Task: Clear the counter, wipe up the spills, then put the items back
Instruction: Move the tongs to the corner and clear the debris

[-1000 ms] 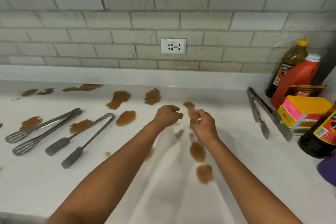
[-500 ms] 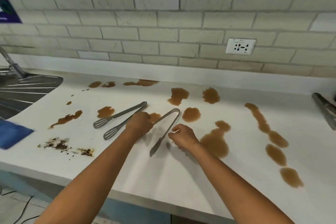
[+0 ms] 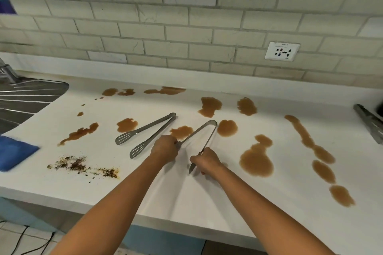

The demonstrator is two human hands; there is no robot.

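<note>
Two steel tongs lie on the white counter [image 3: 186,198] among several brown liquid spills [image 3: 257,160]. The right-hand tongs [image 3: 204,131] are held at both arms: my left hand [image 3: 164,149] grips one arm and my right hand [image 3: 207,161] grips the other near its tip. The slotted-tip tongs [image 3: 149,131] lie untouched just left of my left hand. A patch of dark crumbs [image 3: 80,166] sits near the front edge on the left.
A blue cloth [image 3: 14,155] lies at the left edge beside the steel sink drainboard [image 3: 27,99]. Another pair of tongs [image 3: 371,122] lies at the far right. A wall socket [image 3: 282,51] sits on the tiled backsplash. The counter's front edge runs below my forearms.
The view swung left from the bottles to the sink side. Both hands came down from mid-air to the right-hand tongs and closed on their arms.
</note>
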